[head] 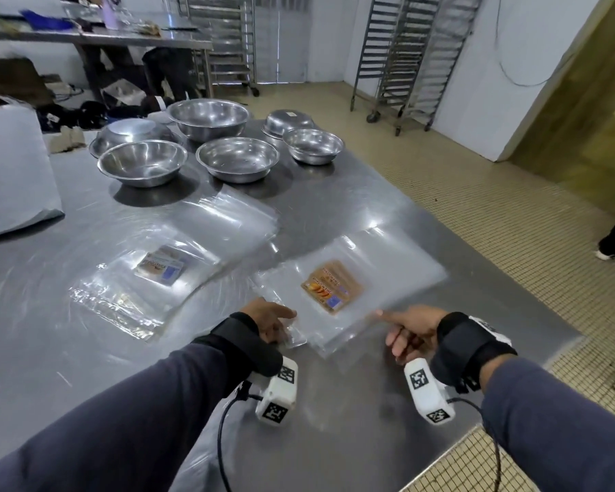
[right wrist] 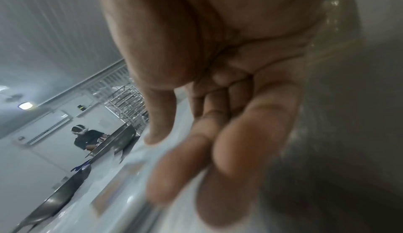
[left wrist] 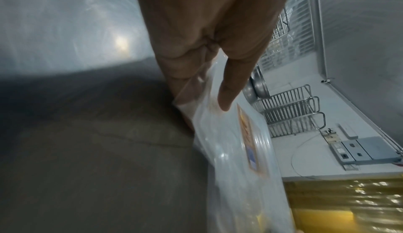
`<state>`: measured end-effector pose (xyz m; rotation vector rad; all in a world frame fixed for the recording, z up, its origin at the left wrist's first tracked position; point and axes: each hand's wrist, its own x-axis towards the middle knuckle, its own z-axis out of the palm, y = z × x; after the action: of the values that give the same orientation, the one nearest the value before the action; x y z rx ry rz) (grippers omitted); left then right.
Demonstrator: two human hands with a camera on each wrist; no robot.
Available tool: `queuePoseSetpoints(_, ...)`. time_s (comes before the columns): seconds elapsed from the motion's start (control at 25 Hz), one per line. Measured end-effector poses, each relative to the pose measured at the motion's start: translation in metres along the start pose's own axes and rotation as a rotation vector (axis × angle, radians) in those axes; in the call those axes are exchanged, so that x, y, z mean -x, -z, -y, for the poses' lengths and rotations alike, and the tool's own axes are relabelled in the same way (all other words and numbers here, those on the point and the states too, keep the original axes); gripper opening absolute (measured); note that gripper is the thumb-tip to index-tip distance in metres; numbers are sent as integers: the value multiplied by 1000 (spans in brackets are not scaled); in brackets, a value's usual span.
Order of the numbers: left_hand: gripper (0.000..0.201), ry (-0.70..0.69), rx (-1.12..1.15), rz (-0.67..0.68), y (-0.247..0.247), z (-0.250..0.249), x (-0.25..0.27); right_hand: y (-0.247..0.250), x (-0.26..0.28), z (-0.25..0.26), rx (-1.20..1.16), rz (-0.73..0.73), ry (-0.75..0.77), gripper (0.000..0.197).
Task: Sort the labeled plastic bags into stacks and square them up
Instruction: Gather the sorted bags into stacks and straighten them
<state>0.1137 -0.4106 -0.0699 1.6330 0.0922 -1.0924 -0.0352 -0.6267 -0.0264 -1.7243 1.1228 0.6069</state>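
Steel table (head: 334,403) carries everything. Far side: 6 steel bowls (head: 238,158), 2 of them upside down. Mid-left: stack of clear bags with a pale label (head: 160,268), fanned out, edges not aligned. Right of it, nearer the hands: stack of clear bags with an orange label (head: 331,291), also slightly fanned, near corner pointing at the person. Left hand (head: 272,323) is at that stack's left near corner; head view only shows fingers on the plastic, but left wrist view shows the grip: thumb (left wrist: 229,92) on top of the bags, other fingers underneath, so it pinches the stack edge, orange label just beyond the thumb tip. Right hand (head: 410,330) sits at the stack's right near edge, index fingertip touching the plastic; right wrist view shows fingers (right wrist: 250,133) extended and close together, relaxed, gripping nothing. Only the right wrist view shows a second person (right wrist: 87,138) at another table in the background. Both wrist views are motion-blurred.
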Motion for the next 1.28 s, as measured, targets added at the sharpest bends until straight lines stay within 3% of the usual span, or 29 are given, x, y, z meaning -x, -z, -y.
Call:
queuePoseSetpoints(0.16,17,78,109,-17,1,-1,2,61,-29,19,46,-269,171,39)
queuePoseSetpoints(0.32,58,107,23,-104,-3,-1,-5,107,-75,36,213,-532,293,34)
queuePoseSetpoints(0.4,48,87,-39,-149,-4,0,-5,114,-94,38,299,-601,248,67)
queuePoseSetpoints(0.48,40,87,-72,-162,-5,0,-2,116,-99,39,345,-605,214,89)
queuePoseSetpoints(0.6,46,85,-91,-226,-12,-6,6,123,-106,44,394,-553,182,94)
queuePoseSetpoints(0.76,24,58,-34,-311,-31,-16,20,136,-116,55,434,-522,222,85)
queuePoseSetpoints(0.88,46,133,-67,-391,-35,-9,15,139,-122,66,498,-510,261,76)
queuePoseSetpoints(1.0,54,159,-78,-495,-35,-3,9,140,-127,78,500,-396,269,75)
queuePoseSetpoints(1.12,52,126,-15,-497,-37,-1,5,143,-128,87,551,-324,265,75)
queuePoseSetpoints(1.28,80,141,95,-446,-35,2,7,137,-126,94,684,-325,295,67)
